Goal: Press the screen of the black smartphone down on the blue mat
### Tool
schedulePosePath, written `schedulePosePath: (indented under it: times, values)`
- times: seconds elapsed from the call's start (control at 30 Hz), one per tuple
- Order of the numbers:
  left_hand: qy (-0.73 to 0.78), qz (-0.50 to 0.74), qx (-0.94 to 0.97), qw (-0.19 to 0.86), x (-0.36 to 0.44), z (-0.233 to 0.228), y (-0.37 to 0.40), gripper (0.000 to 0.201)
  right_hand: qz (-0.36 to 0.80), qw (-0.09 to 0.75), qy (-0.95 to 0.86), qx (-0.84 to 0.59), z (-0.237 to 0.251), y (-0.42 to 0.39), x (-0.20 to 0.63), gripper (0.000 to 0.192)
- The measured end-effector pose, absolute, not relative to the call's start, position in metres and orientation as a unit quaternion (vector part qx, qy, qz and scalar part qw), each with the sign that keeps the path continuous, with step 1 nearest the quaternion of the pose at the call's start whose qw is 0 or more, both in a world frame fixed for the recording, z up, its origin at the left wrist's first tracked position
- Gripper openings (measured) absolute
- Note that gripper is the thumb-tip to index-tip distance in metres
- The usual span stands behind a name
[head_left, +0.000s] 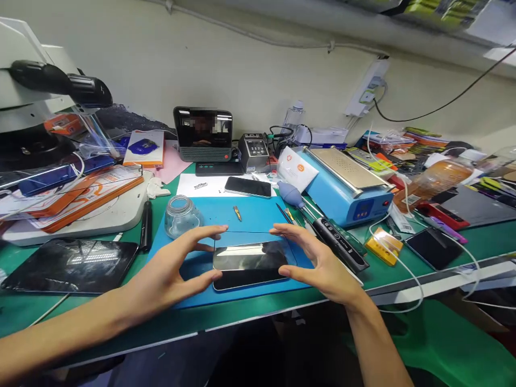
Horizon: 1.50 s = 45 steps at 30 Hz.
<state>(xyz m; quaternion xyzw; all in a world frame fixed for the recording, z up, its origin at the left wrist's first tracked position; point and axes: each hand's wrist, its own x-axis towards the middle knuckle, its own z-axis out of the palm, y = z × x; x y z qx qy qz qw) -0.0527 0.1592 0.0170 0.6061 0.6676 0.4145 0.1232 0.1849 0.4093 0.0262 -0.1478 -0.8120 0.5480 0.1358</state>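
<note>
The phone [250,266] is between the two hands, over the blue mat [213,209] on the bench [236,312] — left hand [175,263] at one end, right hand [322,263] at the other. Each grip is spread wide, thumb and forefinger arched apart; whether either holds the phone, I cannot tell.
</note>
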Motion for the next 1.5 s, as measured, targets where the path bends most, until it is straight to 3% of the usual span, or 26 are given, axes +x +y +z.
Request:
schedulePosePath:
  times: [0.2,0.33,0.77,1.07,1.5]
  values:
    - [0.725,0.335,0.582,0.151,-0.049,0.012,0.154,0.07,0.488,0.1,-0.851,-0.166,0.023,0.413,0.184,0.074]
    - [0.729,0.288,0.602,0.15,-0.048,0.012,0.153,0.073,0.435,0.065,-0.881,-0.177,0.027,0.41,0.186,0.07]
    - [0.711,0.276,0.629,0.149,-0.046,0.016,0.155,0.089,0.308,0.061,-0.93,-0.191,0.019,0.415,0.187,0.063]
    - [0.722,0.267,0.625,0.128,-0.044,0.019,0.155,0.069,0.262,0.089,-0.946,-0.168,0.004,0.42,0.195,0.066]
    - [0.722,0.23,0.648,0.085,-0.047,0.02,0.155,0.077,0.296,0.077,-0.941,-0.144,-0.001,0.424,0.199,0.069]
